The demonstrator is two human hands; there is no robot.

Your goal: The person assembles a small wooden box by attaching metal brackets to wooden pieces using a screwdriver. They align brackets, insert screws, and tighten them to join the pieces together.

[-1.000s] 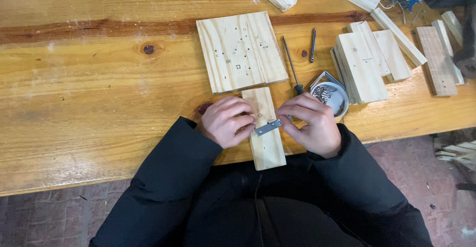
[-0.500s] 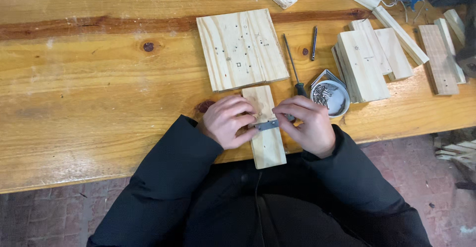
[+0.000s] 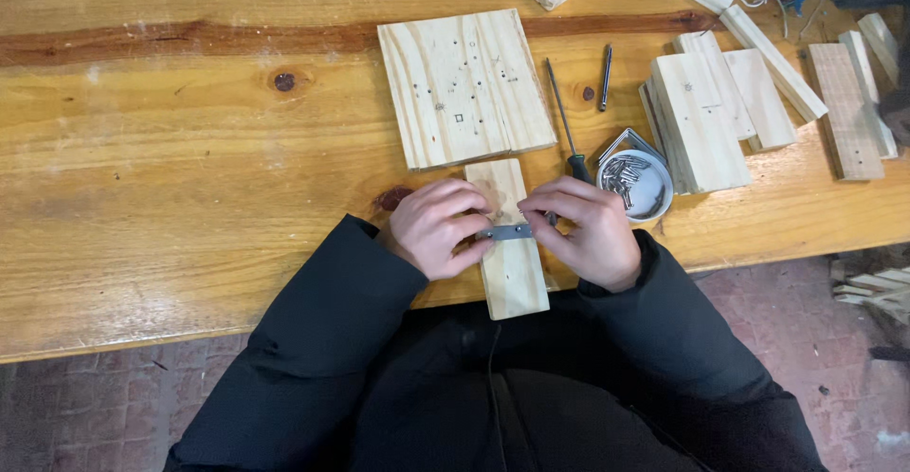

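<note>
A narrow pale wooden plank (image 3: 513, 268) lies at the table's front edge, overhanging toward me, its far end butted against a larger square board (image 3: 464, 86) dotted with small holes. Across the plank lies a small flat grey metal plate (image 3: 505, 232). My left hand (image 3: 438, 226) pinches the plate's left end and rests on the plank. My right hand (image 3: 583, 228) pinches the plate's right end. Both sleeves are black.
A screwdriver (image 3: 565, 126) and a loose bit (image 3: 605, 63) lie right of the square board. A round white dish of screws (image 3: 639, 182) sits by my right hand. Stacked wooden blocks (image 3: 701, 117) and strips (image 3: 851, 98) fill the right side of the wooden table (image 3: 190, 178).
The metal plate has turned from a slant to lie level across the plank. Both hands stay on its ends, shifted slightly.
</note>
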